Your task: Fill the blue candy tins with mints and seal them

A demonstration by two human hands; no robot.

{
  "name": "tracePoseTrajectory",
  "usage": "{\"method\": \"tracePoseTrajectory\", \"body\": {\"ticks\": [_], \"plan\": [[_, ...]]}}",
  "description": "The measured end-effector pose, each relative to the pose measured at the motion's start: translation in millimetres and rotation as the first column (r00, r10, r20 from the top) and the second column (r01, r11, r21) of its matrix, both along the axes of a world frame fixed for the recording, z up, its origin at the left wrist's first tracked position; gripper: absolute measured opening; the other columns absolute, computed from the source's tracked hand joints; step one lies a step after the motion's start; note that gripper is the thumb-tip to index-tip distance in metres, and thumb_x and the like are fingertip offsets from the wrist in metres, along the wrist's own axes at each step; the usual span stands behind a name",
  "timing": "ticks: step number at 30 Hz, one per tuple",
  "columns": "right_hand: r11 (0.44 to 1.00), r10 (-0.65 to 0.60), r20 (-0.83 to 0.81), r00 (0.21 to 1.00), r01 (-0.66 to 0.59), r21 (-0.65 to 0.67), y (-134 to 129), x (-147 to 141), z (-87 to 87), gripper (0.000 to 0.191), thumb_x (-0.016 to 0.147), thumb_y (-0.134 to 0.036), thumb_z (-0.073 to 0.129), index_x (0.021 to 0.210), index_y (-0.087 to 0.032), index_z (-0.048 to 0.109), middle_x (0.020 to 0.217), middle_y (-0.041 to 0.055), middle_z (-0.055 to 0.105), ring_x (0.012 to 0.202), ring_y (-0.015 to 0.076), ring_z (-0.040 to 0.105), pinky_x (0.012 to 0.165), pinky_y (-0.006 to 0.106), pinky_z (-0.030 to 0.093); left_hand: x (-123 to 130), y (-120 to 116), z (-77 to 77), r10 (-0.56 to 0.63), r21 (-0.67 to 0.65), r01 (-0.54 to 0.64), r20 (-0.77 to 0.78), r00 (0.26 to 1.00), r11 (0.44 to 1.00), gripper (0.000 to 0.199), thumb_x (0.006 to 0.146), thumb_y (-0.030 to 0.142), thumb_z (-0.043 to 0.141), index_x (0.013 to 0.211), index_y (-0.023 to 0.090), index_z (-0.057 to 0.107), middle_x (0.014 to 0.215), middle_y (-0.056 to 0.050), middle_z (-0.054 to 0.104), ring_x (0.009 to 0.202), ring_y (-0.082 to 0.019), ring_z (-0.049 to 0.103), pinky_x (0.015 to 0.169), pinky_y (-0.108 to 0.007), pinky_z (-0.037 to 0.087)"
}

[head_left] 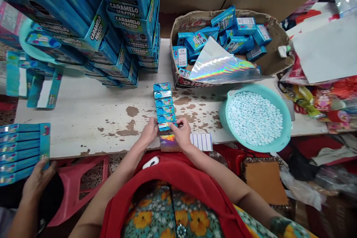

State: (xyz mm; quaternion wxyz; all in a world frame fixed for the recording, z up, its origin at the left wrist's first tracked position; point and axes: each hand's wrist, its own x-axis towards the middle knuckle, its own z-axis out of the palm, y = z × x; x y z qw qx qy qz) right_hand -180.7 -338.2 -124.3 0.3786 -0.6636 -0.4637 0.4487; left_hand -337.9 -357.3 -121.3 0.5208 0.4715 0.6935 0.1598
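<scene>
A row of several small blue candy boxes (165,110) lies end-on to me on the worn white table. My left hand (150,132) is closed at the left side of the nearest box, its fingertips against the edge. At the right side, my right hand (182,134) has its thumb on top of that same box, with the fingers bent beside it. A shiny pale sticker strip (164,126) shows on the nearest box, partly under the thumb. Below my right hand lie a holographic sheet (168,140) and a striped white backing sheet (205,142).
Tall stacks of blue display boxes (136,18) rise at the back left. A cut-down carton (178,76) holds loose candy boxes and silvery film. On the right stands a turquoise tub (225,119) of white candies. A co-worker's hand (39,178) grips a filled display box (23,152) at far left.
</scene>
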Motion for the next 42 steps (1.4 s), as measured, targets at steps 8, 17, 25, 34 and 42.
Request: {"method": "tracePoseTrajectory", "body": {"ticks": [8, 17, 25, 34, 42], "plan": [[0.876, 0.439, 0.414, 0.797, -0.483, 0.000, 1, 90, 5.7, 0.029, 0.080, -0.045, 0.061, 0.096, -0.021, 0.062, 0.096, 0.0076, 0.066, 0.093, 0.0231, 0.058, 0.086, 0.040, 0.042, -4, -36, 15.8, -0.384, -0.059, 0.379, -0.146, 0.912, 0.923, 0.031, 0.088, 0.047, 0.039, 0.090, 0.021, 0.056, 0.083, -0.006, 0.066, 0.079, -0.023, 0.061, 0.069, -0.031, 0.042], [0.703, 0.601, 0.635, 0.485, -0.699, -0.131, -20, 119, 1.5, 0.014, 0.087, -0.031, 0.058, 0.095, -0.026, 0.068, 0.087, 0.0038, 0.071, 0.088, 0.0209, 0.061, 0.093, 0.044, 0.034, 94, -4, 1.3, -0.536, 0.118, 0.556, -0.166, 0.828, 0.823, 0.026, 0.090, 0.029, 0.038, 0.100, 0.019, 0.060, 0.101, -0.011, 0.065, 0.098, -0.025, 0.060, 0.086, -0.035, 0.042], [0.687, 0.392, 0.834, 0.387, -0.726, 0.014, -56, 117, -8.4, 0.041, 0.088, -0.013, 0.049, 0.127, -0.027, 0.052, 0.126, 0.0072, 0.059, 0.119, 0.0260, 0.046, 0.106, 0.052, 0.024, 92, 4, -14.9, -0.509, 0.029, 0.516, -0.134, 0.850, 0.856, 0.031, 0.093, 0.035, 0.030, 0.088, 0.020, 0.057, 0.087, -0.007, 0.064, 0.081, -0.020, 0.060, 0.071, -0.028, 0.042], [0.819, 0.486, 0.491, 0.723, -0.573, 0.032, -47, 117, 43.1, 0.013, 0.089, -0.021, 0.050, 0.080, -0.021, 0.060, 0.077, 0.0037, 0.065, 0.076, 0.0177, 0.060, 0.074, 0.032, 0.047, 90, 10, -5.6, -0.441, 0.031, 0.442, -0.029, 0.897, 0.896, 0.038, 0.095, 0.038, 0.025, 0.110, 0.020, 0.054, 0.101, -0.007, 0.065, 0.092, -0.020, 0.060, 0.082, -0.031, 0.044], [0.975, 0.216, 0.003, 0.976, -0.215, -0.060, -10, 91, 78.8, 0.019, 0.077, -0.038, 0.066, 0.073, -0.021, 0.058, 0.075, 0.0009, 0.062, 0.073, 0.0165, 0.059, 0.071, 0.031, 0.050, 76, 4, 64.6, -0.365, 0.112, 0.348, 0.344, 0.865, 0.931, 0.031, 0.092, 0.041, 0.035, 0.083, 0.019, 0.056, 0.056, 0.003, 0.054, 0.055, -0.013, 0.052, 0.062, -0.026, 0.042]]}}
